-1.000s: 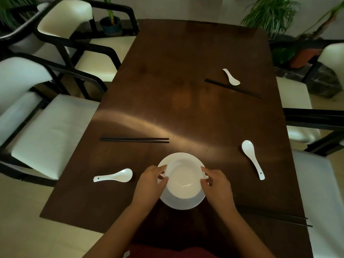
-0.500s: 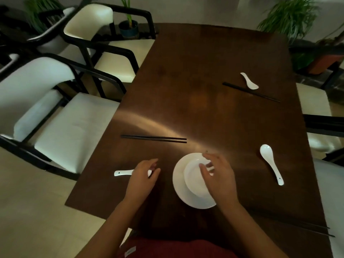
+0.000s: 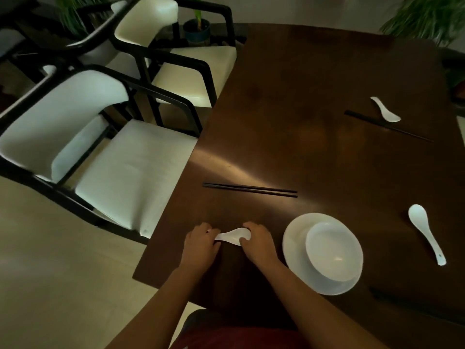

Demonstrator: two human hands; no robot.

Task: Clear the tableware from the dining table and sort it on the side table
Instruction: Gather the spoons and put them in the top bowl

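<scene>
The white spoon (image 3: 234,236) is lying on the dark wooden counter (image 3: 314,152) near its left edge, between the two hands. The left hand (image 3: 201,244) is closing its fingers (image 3: 210,231) over the handle end, pinching it against the counter. The right hand (image 3: 259,243) is curling its fingers (image 3: 247,226) around the bowl end of the spoon, with the thumb pressing at the near side. Just to the right, a white bowl (image 3: 333,253) is sitting off-centre in a white plate (image 3: 295,248), apart from both hands. Beyond the hands, a pair of black chopsticks (image 3: 250,190) is lying crosswise. Further right, a second spoon (image 3: 426,234) is resting near the right edge, and a third spoon (image 3: 385,113) is touching another chopstick pair (image 3: 387,125) at the far right.
</scene>
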